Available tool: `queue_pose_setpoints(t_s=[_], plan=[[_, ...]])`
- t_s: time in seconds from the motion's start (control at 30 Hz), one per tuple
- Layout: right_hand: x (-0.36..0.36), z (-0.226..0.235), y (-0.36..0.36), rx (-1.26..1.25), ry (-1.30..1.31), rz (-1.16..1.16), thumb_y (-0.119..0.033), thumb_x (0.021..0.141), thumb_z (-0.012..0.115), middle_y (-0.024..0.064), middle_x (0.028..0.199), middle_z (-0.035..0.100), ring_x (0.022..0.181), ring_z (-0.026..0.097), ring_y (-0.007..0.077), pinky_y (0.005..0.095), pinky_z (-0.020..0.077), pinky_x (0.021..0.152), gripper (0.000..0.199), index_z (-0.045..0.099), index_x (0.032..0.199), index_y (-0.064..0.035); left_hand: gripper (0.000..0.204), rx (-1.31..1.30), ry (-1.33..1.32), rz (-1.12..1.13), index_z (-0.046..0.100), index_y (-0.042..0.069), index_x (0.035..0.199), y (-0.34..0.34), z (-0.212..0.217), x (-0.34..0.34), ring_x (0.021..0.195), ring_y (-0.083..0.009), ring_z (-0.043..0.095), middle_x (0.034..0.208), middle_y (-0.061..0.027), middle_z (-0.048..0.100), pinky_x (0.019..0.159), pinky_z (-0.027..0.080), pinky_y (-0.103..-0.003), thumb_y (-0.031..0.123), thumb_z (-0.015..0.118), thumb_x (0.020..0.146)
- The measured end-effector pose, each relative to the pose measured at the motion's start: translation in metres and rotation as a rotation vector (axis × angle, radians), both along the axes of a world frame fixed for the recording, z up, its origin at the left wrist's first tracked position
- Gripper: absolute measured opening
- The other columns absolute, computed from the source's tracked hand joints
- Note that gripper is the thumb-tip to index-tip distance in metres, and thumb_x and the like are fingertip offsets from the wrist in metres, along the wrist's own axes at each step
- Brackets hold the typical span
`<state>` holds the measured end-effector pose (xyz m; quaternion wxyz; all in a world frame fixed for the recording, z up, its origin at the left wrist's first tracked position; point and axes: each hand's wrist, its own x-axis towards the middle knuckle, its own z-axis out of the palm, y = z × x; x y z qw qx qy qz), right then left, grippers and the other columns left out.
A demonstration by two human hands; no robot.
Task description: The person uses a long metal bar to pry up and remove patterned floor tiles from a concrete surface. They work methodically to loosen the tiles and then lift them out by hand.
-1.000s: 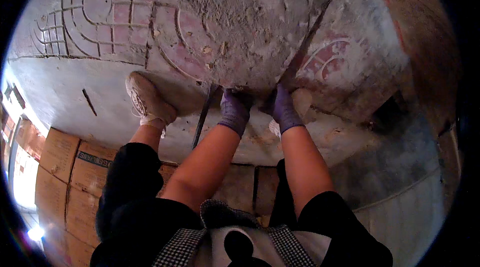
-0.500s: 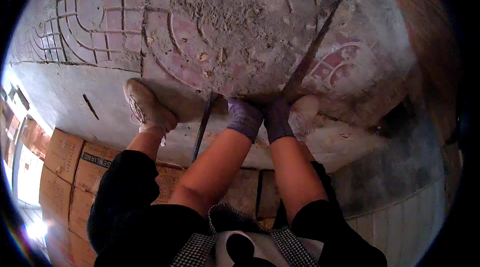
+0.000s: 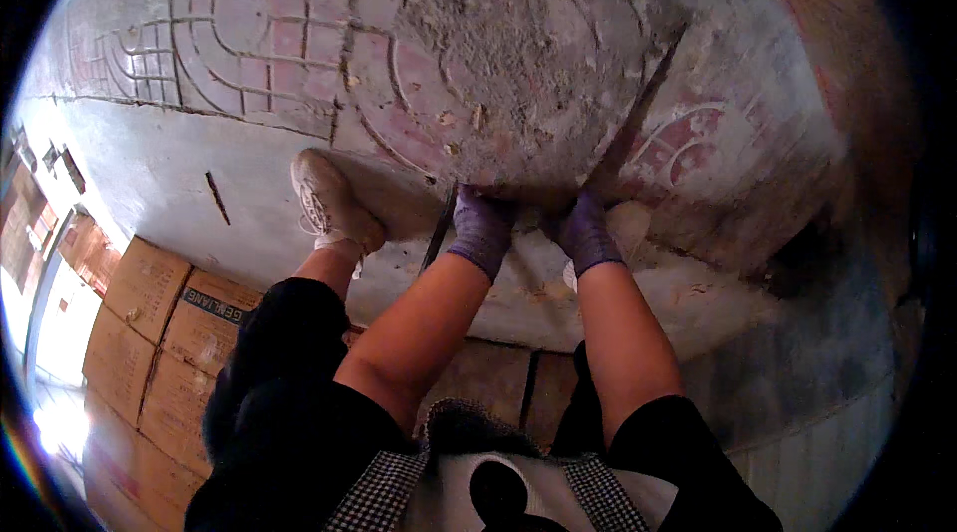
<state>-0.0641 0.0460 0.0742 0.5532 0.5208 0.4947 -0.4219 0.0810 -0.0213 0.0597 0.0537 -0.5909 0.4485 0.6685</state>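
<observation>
A single head-worn fisheye view looks steeply down from above the person's chest, close over both forearms, facing the dusty patterned floor [image 3: 299, 53] ahead. Straight lines bow toward the dark round rim; cardboard boxes [image 3: 140, 333] sit lower left.

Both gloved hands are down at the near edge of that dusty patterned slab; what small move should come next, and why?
Probably a slight lift or pull of the slab's near edge toward the body. The left hand and right hand, both in purple gloves, sit side by side at the edge of the mortar-crusted slab, fingers tucked out of sight beneath it. The left shoe is planted beside them.
</observation>
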Motion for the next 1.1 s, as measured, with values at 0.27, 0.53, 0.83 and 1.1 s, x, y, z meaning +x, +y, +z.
queue_pose_setpoints(t_s=[0.27, 0.53, 0.83, 1.1], plan=[[0.002, -0.015, 0.005, -0.079, 0.169, 0.004, -0.055, 0.088, 0.04, 0.0118, 0.129, 0.049, 0.112, 0.05, 0.0267, 0.042, 0.0444, 0.09, 0.067, 0.039, 0.135, -0.0069, 0.025, 0.295, -0.08, 0.357, 0.058, 0.008, 0.105, -0.047, 0.051, -0.002, 0.087, -0.0246, 0.062, 0.098, -0.0091, 0.064, 0.073, 0.048, -0.034, 0.027, 0.054, 0.089], [-0.022, 0.088, 0.029, 0.103, 0.064, 0.379, -0.036, 0.09, 0.055, 0.0118, 0.103, 0.058, 0.081, 0.057, 0.0242, 0.035, 0.0499, 0.072, 0.051, 0.044, 0.129, -0.005, 0.025, 0.789, -0.109, 0.491, 0.059, 0.007, 0.102, -0.059, 0.129, 0.016, 0.07, -0.0212, 0.058, 0.085, -0.005, 0.062, 0.063, 0.048, -0.033, 0.029, 0.053, 0.091], [-0.052, 0.34, 0.012, -0.4, 0.68, 0.974, -0.027, 0.094, 0.05, 0.004, 0.097, 0.061, 0.082, 0.056, 0.0131, 0.0284, 0.0475, 0.073, 0.032, 0.058, 0.118, -0.0063, 0.03, -0.143, -0.237, 0.091, 0.062, 0.006, 0.107, -0.217, 0.309, 0.132, 0.088, -0.024, 0.059, 0.093, -0.008, 0.062, 0.082, 0.047, -0.032, 0.022, 0.061, 0.083], [-0.102, 0.382, 0.041, -0.445, 0.442, 1.051, -0.02, 0.09, 0.058, 0.0004, 0.095, 0.058, 0.079, 0.053, 0.0089, 0.0239, 0.0447, 0.069, 0.025, 0.06, 0.111, -0.0062, 0.016, -0.089, -0.763, 0.054, 0.059, 0.009, 0.097, -0.045, 0.5, 0.458, 0.073, -0.0227, 0.06, 0.079, -0.0096, 0.06, 0.062, 0.048, -0.033, 0.019, 0.051, 0.088]])
